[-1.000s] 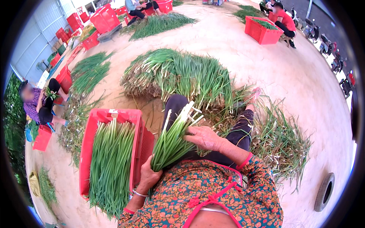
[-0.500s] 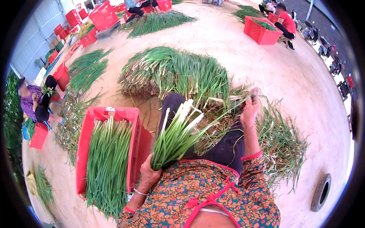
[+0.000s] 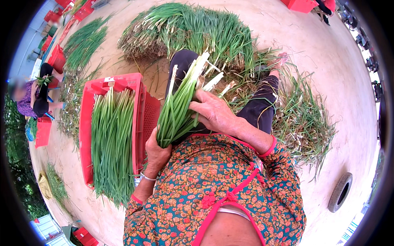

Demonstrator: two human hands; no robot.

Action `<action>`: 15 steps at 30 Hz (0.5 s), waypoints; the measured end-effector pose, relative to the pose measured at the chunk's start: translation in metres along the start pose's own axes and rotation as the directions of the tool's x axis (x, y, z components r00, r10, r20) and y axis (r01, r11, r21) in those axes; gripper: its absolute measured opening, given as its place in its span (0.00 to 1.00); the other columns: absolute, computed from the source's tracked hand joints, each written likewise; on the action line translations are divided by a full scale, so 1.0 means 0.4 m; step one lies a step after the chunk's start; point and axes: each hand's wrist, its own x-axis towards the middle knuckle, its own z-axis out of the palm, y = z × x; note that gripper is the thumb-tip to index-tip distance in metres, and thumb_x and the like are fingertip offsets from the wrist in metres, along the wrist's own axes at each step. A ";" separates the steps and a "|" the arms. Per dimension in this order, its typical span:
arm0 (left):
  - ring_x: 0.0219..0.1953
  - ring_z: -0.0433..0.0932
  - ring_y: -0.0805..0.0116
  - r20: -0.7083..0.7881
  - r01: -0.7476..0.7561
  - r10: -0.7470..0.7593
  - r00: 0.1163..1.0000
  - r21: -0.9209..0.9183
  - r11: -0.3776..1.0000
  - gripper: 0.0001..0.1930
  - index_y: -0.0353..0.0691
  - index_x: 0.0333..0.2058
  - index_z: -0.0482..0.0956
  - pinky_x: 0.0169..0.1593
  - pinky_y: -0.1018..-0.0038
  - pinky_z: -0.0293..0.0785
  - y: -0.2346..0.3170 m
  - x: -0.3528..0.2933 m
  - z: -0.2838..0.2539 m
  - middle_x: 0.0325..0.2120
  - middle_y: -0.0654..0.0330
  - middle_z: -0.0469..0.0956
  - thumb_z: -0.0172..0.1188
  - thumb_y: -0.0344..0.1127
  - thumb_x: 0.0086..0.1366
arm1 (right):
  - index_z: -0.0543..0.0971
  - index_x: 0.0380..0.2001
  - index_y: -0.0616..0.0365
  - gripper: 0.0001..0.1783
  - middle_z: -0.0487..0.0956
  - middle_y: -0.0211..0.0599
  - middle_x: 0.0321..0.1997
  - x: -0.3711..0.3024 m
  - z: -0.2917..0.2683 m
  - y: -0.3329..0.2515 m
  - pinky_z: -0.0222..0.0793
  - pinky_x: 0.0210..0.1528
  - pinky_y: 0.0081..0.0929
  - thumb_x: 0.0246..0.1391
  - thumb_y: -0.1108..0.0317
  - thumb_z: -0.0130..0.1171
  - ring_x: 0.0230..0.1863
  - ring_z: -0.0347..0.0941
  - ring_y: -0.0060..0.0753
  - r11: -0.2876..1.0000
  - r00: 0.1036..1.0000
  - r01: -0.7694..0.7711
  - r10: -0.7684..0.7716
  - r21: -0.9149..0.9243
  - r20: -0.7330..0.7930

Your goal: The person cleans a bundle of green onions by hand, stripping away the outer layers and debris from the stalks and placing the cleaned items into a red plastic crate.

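Observation:
My left hand (image 3: 157, 152) grips the green lower end of a bunch of green onions (image 3: 180, 100) held over my lap, white stalk ends pointing away from me. My right hand (image 3: 214, 111) lies on the right side of the same bunch, fingers curled around it. Left of my knee stands a red plastic crate (image 3: 141, 123) filled with cleaned green onions (image 3: 111, 139) laid lengthwise.
A large heap of uncleaned green onions (image 3: 193, 33) lies ahead of my legs, with trimmed scraps (image 3: 303, 119) to my right. Another person (image 3: 35, 96) sits at far left near red crates (image 3: 57, 57). A tyre (image 3: 340, 192) lies at lower right on the concrete floor.
My right hand reached out to the heap at the right half a second ago and has come back onto the bunch. The left hand kept holding the bunch.

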 end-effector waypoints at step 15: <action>0.36 0.74 0.68 0.118 0.112 -0.086 0.989 -0.241 0.964 0.23 0.30 0.45 0.70 0.44 0.73 0.69 -0.004 -0.020 -0.049 0.36 0.56 0.76 0.60 0.25 0.47 | 0.76 0.31 0.63 0.16 0.79 0.42 0.27 0.163 -0.206 0.023 0.72 0.30 0.34 0.31 0.80 0.53 0.29 0.77 0.41 0.944 0.966 -0.020 -0.067 0.330 0.251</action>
